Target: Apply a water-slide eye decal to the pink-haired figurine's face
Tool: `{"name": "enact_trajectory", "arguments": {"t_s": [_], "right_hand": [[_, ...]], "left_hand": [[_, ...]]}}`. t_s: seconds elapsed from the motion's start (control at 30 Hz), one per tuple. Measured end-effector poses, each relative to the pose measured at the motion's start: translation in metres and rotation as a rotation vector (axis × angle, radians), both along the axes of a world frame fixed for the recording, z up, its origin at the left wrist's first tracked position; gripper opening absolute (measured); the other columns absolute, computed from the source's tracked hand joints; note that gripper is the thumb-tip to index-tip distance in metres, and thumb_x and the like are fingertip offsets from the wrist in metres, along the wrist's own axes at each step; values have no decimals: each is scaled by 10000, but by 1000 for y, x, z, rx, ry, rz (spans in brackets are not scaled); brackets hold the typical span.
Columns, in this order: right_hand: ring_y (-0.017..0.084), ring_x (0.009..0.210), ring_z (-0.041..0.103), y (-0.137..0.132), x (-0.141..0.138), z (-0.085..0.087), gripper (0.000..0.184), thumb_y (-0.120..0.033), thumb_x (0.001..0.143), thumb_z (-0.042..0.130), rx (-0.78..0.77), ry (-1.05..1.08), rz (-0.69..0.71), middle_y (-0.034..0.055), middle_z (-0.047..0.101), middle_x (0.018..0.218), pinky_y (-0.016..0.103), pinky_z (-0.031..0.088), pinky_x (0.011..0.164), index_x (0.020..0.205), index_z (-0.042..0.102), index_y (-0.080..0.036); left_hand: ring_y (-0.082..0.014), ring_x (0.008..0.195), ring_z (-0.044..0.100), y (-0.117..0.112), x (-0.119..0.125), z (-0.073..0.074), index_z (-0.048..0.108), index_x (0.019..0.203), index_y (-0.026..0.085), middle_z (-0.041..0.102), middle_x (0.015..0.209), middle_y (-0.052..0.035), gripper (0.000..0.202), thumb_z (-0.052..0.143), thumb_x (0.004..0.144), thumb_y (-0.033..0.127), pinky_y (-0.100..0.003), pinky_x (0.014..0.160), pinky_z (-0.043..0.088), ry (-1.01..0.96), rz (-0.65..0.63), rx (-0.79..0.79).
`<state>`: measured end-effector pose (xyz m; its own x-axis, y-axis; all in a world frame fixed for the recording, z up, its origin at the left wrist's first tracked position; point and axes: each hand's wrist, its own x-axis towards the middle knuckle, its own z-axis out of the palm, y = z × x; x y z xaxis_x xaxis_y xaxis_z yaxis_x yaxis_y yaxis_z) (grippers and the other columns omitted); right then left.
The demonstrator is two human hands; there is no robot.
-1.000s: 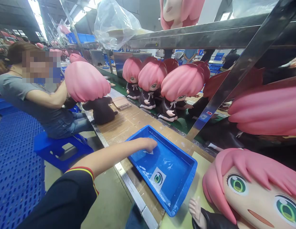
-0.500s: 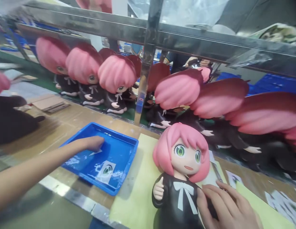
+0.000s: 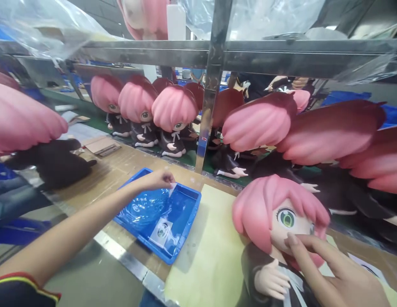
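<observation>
My left hand (image 3: 156, 180) is raised just over the blue tray of water (image 3: 188, 221) and pinches a small wet decal sheet (image 3: 172, 189) by its edge. A second decal with a green eye print (image 3: 162, 230) floats in the tray. My right hand (image 3: 337, 273) rests with its fingers stretched out on the face of a pink-haired doll (image 3: 275, 213) in a black dress, which lies on a pale yellow mat (image 3: 205, 256). The doll's visible eye is green; the other eye is covered by my fingers.
Several finished pink-haired dolls (image 3: 173, 115) stand on the green belt behind a metal frame post (image 3: 209, 102). Larger dolls (image 3: 326, 132) lean at the right. A faceless doll (image 3: 28, 128) lies at the left near flat cardboard pieces (image 3: 100, 145). Loose decal sheets (image 3: 368, 266) lie far right.
My left hand has lifted out of the water with a small decal pinched in it. My right hand has moved from the doll's dress up onto its face.
</observation>
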<state>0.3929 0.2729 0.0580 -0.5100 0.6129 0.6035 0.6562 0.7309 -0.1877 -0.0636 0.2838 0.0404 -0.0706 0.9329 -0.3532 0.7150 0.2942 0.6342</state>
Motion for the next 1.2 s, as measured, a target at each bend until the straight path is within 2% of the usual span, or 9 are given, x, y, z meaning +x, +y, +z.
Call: {"name": "enact_trajectory", "arguments": {"t_s": [0.17, 0.27, 0.33, 0.5, 0.6, 0.7, 1.0, 1.13, 1.2], "right_hand": [[68, 590, 567, 7, -35, -8, 287, -444, 1009, 542, -261, 198, -22, -61, 616, 723, 202, 403, 583, 843, 621, -224], [65, 580, 522, 6, -43, -9, 304, -449, 1001, 558, -336, 262, -2, -60, 582, 689, 215, 386, 603, 819, 628, -215], [84, 637, 514, 6, -46, -7, 360, -511, 997, 542, -460, 343, -77, -43, 584, 728, 242, 374, 667, 815, 635, -215], [138, 751, 616, 9, -49, -1, 426, -607, 948, 560, -811, 445, -20, 19, 622, 819, 257, 432, 647, 883, 653, -197], [182, 865, 650, 14, -52, -1, 457, -628, 962, 521, -879, 479, 21, 65, 647, 949, 257, 477, 644, 951, 640, -187], [181, 787, 635, 17, -56, -2, 485, -640, 955, 520, -909, 451, 59, 84, 655, 924, 271, 501, 651, 962, 642, -171], [178, 799, 596, 14, -58, 2, 492, -638, 932, 558, -994, 484, 60, 81, 618, 871, 287, 521, 758, 874, 616, -153], [107, 706, 512, 5, -58, 9, 452, -616, 918, 605, -1029, 621, 2, 19, 530, 794, 212, 481, 696, 838, 584, -171], [75, 651, 498, 3, -54, 10, 440, -594, 895, 649, -964, 683, -58, 7, 519, 752, 148, 428, 586, 794, 583, -171]], "left_hand": [[-128, 775, 608, -3, 30, 9, 620, 971, 102, 632, 869, -18, 92, 672, 916, 154, -258, 700, 507, -343, 256, 7], [-109, 736, 601, -7, 52, 18, 600, 894, 99, 629, 841, -13, 79, 657, 923, 144, -242, 694, 509, -546, 340, -36], [-97, 703, 594, -7, 69, 24, 603, 876, 96, 624, 803, -9, 79, 632, 934, 140, -239, 699, 516, -669, 361, -65], [-81, 682, 598, -2, 121, 35, 637, 855, 89, 667, 812, -38, 217, 783, 787, 235, -207, 669, 507, -925, 295, -107], [-80, 677, 598, 1, 152, 39, 658, 810, 96, 666, 779, -40, 378, 889, 632, 337, -192, 663, 501, -1030, 205, -116], [-83, 657, 598, 2, 173, 42, 666, 765, 99, 641, 709, -30, 397, 894, 603, 380, -196, 666, 503, -1083, 132, -138], [-101, 728, 625, -5, 183, 37, 620, 817, 126, 663, 789, -55, 407, 784, 655, 461, -217, 720, 512, -1007, 65, -138], [-187, 855, 671, -9, 165, 22, 627, 974, 144, 707, 1006, -121, 416, 592, 840, 536, -316, 769, 544, -710, -133, -37], [-272, 915, 667, -17, 155, 6, 653, 982, 134, 701, 998, -145, 338, 544, 911, 445, -466, 856, 530, -428, -262, 86]]}}
